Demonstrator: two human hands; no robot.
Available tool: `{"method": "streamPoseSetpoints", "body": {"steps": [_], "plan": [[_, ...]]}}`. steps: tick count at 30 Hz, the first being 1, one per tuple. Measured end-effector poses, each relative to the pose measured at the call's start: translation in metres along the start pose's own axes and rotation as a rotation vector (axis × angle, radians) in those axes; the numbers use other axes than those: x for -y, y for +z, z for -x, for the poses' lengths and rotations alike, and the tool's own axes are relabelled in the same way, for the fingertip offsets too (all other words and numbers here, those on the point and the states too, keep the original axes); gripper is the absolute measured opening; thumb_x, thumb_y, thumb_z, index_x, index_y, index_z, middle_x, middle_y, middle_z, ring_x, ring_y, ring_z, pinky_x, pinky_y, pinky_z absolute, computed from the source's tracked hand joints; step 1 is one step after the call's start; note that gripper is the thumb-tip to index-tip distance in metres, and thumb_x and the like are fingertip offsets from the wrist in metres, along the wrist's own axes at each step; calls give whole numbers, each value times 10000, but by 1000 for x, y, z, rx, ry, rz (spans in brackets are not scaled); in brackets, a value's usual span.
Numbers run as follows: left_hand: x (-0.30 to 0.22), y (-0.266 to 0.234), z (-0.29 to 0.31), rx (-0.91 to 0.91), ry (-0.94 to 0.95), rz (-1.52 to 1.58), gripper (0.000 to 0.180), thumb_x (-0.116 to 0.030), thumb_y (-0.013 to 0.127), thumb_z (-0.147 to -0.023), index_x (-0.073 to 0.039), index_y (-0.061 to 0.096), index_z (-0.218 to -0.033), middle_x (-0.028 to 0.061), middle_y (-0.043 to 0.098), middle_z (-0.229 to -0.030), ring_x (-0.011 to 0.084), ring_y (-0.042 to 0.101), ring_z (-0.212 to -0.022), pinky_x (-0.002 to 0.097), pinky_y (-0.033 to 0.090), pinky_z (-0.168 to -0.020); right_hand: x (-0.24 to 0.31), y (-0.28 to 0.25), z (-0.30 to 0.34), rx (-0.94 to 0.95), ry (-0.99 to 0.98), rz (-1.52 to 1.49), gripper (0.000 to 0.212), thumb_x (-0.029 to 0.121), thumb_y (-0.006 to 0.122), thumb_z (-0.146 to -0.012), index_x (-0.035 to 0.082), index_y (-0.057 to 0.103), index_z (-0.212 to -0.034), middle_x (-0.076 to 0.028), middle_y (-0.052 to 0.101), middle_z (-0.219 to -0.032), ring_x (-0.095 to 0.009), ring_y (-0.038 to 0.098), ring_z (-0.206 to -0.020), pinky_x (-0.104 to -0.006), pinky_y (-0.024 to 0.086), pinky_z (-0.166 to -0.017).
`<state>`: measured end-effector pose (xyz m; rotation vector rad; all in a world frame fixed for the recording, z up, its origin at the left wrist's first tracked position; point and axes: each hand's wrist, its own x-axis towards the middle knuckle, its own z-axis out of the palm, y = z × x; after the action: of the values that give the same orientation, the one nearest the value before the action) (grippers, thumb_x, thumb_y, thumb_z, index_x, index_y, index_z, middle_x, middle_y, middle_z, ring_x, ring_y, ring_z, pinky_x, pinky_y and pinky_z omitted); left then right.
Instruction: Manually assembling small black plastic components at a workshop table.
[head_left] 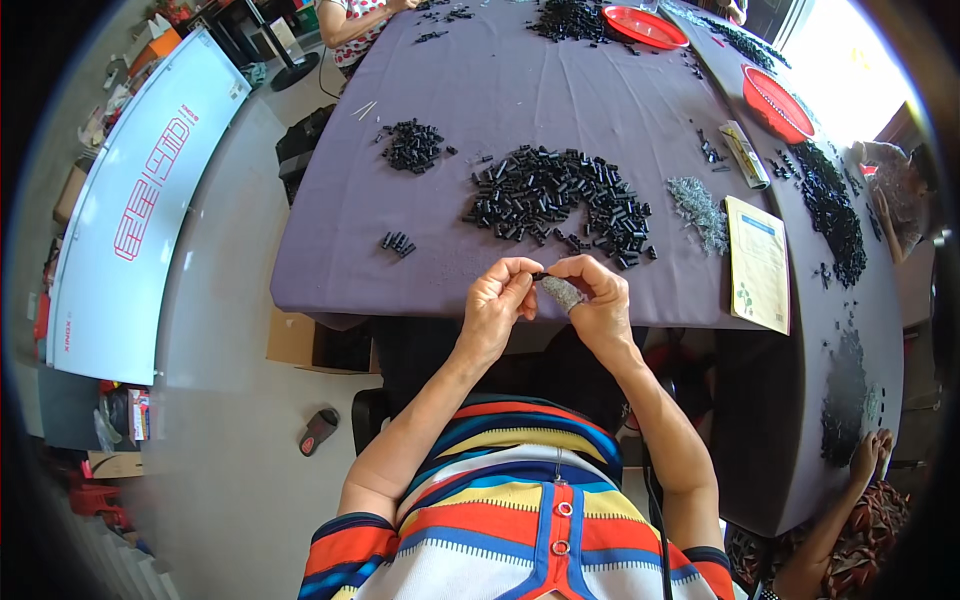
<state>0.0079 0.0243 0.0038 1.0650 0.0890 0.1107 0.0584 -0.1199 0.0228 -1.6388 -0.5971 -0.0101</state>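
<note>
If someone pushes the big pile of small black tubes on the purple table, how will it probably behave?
The black tubes lie loose and short, so the pile would likely scatter. Being round, some may roll across the purple table. They look light, probably sliding easily.

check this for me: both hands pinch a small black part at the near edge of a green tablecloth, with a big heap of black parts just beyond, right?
Not quite: the tablecloth is purple, not green. The head view shows the left hand and right hand pinching a small black part, the big heap of black parts just beyond.
</note>
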Motion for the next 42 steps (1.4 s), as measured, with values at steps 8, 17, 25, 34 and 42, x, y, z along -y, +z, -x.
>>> {"method": "streamPoseSetpoints", "body": {"steps": [8, 17, 25, 34, 42], "plan": [[-5, 14, -8, -41, 56, -22, 130, -129, 546, -939, -25, 594, -1002, -1, 542, -687, 71, 519, -604, 217, 452, -557, -5, -3, 4, -30, -57, 27, 248, -146, 622, -677, 9, 590, -868, -63, 639, -797, -127, 631, -735, -248, 491, -667], [2, 17, -4, -84, 28, 26, 152, -85, 577, -913, -19, 597, -1048, 17, 592, -823, 72, 552, -661, 218, 471, -578, -7, -4, 7, -44, -24, -30, 221, -133, 633, -698, 5, 587, -864, -49, 632, -804, -109, 622, -746, -244, 490, -668], [1, 17, -3, -108, 4, 225, 163, -31, 582, -895, -17, 586, -1057, 48, 626, -889, 84, 545, -657, 220, 464, -592, 2, -6, 6, -13, -133, 155, 249, -134, 616, -664, 10, 591, -866, -98, 632, -833, -211, 643, -755, -284, 503, -666], [10, 18, -4, -161, 39, 196, 123, -13, 564, -899, -1, 590, -1019, 54, 618, -832, 93, 531, -637, 220, 452, -582, 3, -6, 4, 3, -437, 409, 380, -131, 561, -532, 28, 579, -877, -110, 603, -847, -311, 602, -769, -371, 500, -649], [12, 16, -4, -121, 71, 196, 131, -8, 568, -896, -10, 604, -1022, 55, 622, -837, 99, 533, -643, 222, 449, -588, 4, -7, 6, -10, -353, 350, 374, -145, 538, -539, 20, 593, -869, -119, 619, -860, -312, 617, -787, -360, 506, -668]]}}
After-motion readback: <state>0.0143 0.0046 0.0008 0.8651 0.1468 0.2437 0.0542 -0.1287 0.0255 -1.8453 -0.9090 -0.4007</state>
